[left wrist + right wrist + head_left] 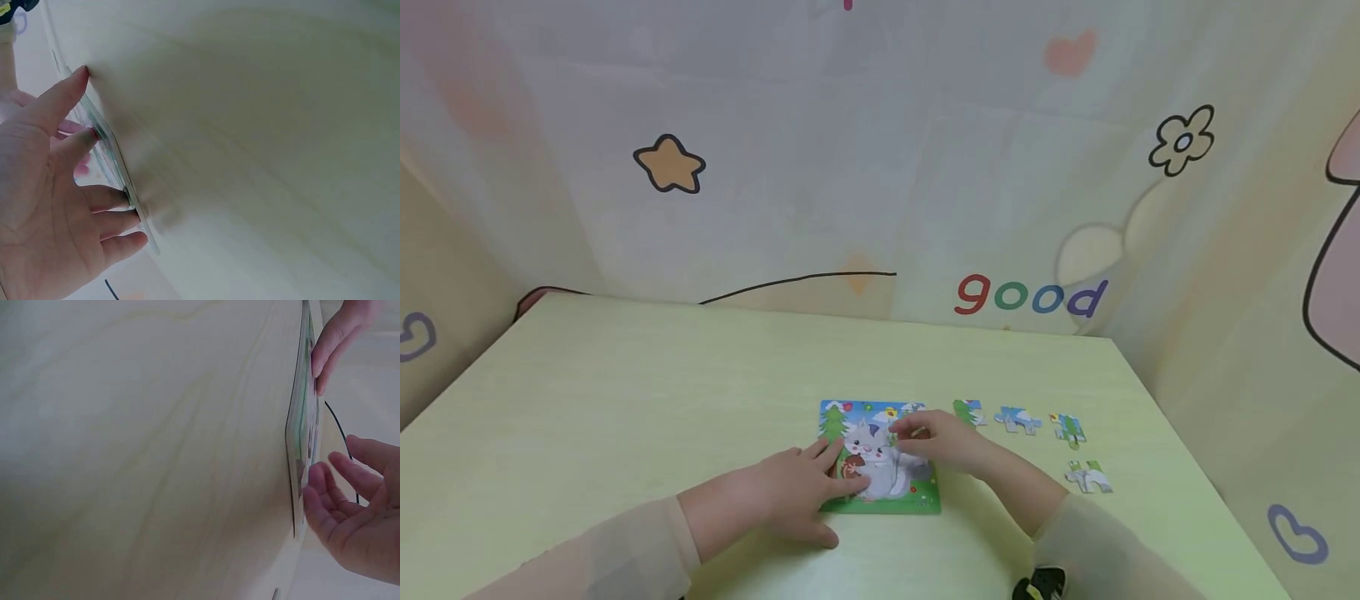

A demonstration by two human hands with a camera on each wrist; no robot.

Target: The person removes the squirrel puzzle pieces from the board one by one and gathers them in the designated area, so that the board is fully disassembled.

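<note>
A jigsaw puzzle with a pale squirrel holding an acorn, trees and blue sky lies flat on the table. My left hand rests on its left side with fingers spread, the fingertips touching its surface and edge. Over the upper right part of the puzzle is my right hand, its fingers loosely bent and the fingertips right at the picture. Nothing shows between those fingers in the right wrist view, where the puzzle board appears edge-on. Part of the picture's right side is hidden under the right hand.
Several loose puzzle pieces lie right of the board, among them a green tree piece, a blue one and a white-and-green one. The pale table meets a printed curtain at its back. A dark wristband sits by the right sleeve.
</note>
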